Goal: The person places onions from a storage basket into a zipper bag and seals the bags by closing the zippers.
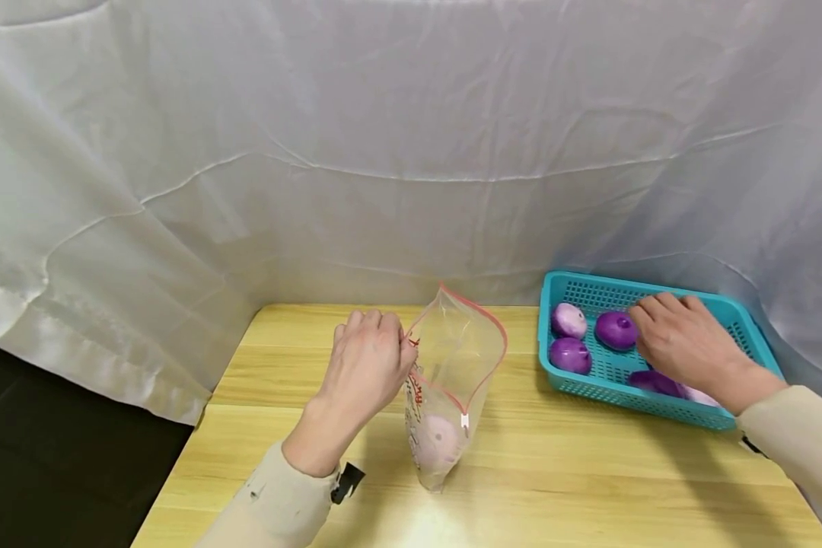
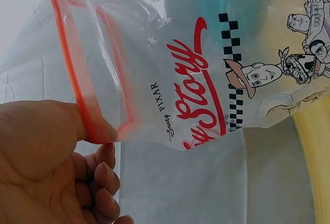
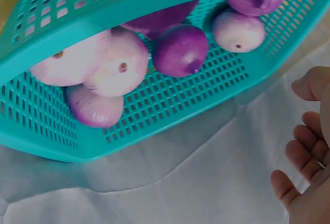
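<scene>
My left hand pinches the red-edged rim of a clear printed zip bag between thumb and fingers. The bag stands on the table with its mouth spread, a white slider hanging at the near side. Through the plastic, a pale onion shows at the bottom. Over the turquoise basket hovers my right hand, fingers loosely bent and holding nothing. Purple onions and whitish onions lie in the basket; in the head view the right hand and forearm hide part of them.
A light wood table carries the bag and the basket, which sits at the back right. Pale cloth hangs behind and along the sides. Past the table's left edge is a dark floor.
</scene>
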